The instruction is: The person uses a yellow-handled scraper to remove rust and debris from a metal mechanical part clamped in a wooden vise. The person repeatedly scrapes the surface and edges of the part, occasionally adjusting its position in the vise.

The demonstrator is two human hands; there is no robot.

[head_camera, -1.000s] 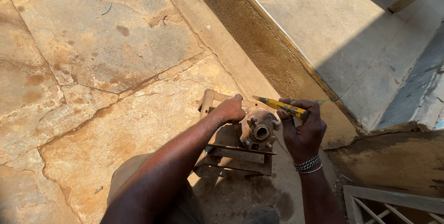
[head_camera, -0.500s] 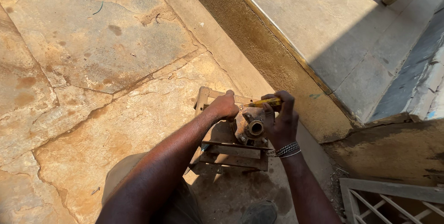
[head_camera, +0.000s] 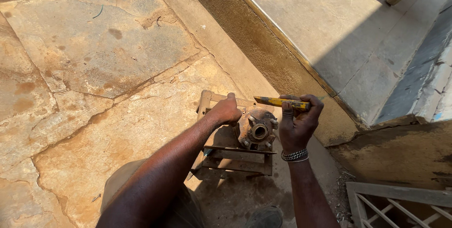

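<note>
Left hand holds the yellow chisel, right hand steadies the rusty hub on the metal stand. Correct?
Not quite: the hands are swapped. In the head view the right hand holds the yellow flat metal chisel in its grip, above the rusty round wheel hub. The left hand rests on the hub's side, steadying it on the rusty metal frame stand.

- The stone paving (head_camera: 108, 53) left of and beyond the wooden frame (head_camera: 221, 115) lies open, giving a hand wide room on that side.
- The low wall (head_camera: 263, 53) runs just beside the frame's far right edge and bars passage there.
- The 2 forearms flank the rusty hub (head_camera: 256, 130), leaving only a narrow gap between them.
- A white grille (head_camera: 395, 204) blocks the near right corner.
</note>
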